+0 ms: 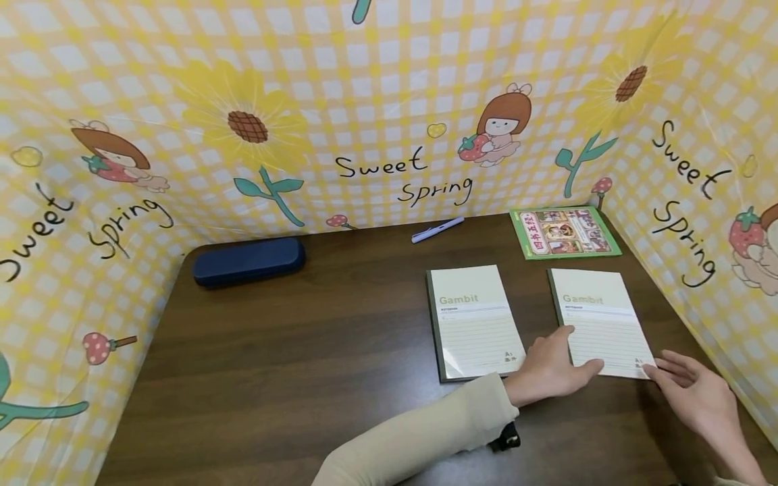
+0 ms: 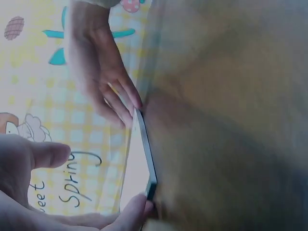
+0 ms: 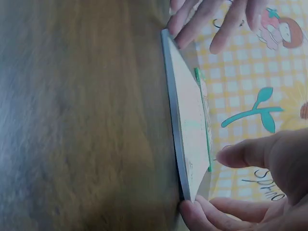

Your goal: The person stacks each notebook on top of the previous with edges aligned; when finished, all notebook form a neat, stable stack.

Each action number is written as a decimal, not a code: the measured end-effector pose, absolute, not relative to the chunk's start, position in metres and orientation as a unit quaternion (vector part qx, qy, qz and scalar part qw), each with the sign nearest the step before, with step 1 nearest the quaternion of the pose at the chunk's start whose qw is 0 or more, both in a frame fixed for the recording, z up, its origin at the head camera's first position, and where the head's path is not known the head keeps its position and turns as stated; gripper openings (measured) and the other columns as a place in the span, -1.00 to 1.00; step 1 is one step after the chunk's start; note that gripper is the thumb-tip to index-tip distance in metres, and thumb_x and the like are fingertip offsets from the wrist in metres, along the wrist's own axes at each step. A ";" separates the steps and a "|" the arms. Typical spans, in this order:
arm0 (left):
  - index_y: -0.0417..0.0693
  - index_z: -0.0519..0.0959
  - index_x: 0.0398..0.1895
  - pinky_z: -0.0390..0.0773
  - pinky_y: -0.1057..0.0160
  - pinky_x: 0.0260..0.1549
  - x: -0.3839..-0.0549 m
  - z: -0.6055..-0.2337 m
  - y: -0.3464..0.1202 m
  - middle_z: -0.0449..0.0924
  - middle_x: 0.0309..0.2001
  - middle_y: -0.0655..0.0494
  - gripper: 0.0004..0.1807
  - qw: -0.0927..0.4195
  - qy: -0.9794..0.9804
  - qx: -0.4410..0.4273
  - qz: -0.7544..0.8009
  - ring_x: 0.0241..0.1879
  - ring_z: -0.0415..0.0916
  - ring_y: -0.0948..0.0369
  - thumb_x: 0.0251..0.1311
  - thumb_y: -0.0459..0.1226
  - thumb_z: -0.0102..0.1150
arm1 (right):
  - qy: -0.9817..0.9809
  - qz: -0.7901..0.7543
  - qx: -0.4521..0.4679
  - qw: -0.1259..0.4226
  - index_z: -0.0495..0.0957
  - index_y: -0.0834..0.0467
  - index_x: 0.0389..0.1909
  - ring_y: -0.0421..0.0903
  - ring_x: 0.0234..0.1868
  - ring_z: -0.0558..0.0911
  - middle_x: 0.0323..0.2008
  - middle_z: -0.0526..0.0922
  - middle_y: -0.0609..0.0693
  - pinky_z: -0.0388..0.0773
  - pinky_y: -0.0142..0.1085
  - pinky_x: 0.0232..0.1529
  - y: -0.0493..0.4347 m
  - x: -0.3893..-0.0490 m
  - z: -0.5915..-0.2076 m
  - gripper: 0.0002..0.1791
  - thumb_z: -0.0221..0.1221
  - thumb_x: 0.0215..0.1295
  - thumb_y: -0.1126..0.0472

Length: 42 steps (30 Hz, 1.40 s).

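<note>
A white notebook (image 1: 602, 317) marked "Gambit", with a dark spine, lies flat on the right part of the table. At its left edge is my left hand (image 1: 550, 364), fingertips touching the spine side and thumb extended over the near edge. My right hand (image 1: 699, 395) touches the near right corner with its fingertips. In the right wrist view the right thumb (image 3: 240, 154) stands clear of the notebook (image 3: 190, 130). The left wrist view likewise has the left thumb (image 2: 53, 156) raised away from it. A matching notebook (image 1: 474, 317) lies just left, partly behind the left hand and forearm.
A green-bordered picture booklet (image 1: 565, 233) lies at the back right. Near the back edge rests a light purple pen (image 1: 437, 230). A dark blue case (image 1: 249, 262) sits at the back left. Yellow checked cloth (image 1: 377, 101) walls the dark wooden table (image 1: 292, 364) on three sides.
</note>
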State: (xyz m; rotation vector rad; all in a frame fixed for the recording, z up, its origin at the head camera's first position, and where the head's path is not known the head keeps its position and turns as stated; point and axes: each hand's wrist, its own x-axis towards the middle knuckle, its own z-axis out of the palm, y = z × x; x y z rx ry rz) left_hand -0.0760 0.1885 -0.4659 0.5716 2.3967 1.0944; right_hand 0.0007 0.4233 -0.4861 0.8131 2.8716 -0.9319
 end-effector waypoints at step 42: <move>-0.16 0.60 0.18 0.60 0.48 -0.28 -0.100 -0.464 0.128 0.68 -0.18 0.17 -0.40 0.221 0.771 0.098 0.589 -0.35 0.59 0.45 0.01 -0.38 0.57 | 0.725 -0.662 0.187 0.042 0.63 -0.30 -0.17 -0.41 -0.25 0.73 -0.27 0.74 -0.39 0.72 -0.46 -0.23 0.399 -0.008 -0.501 -0.67 0.32 0.41 0.30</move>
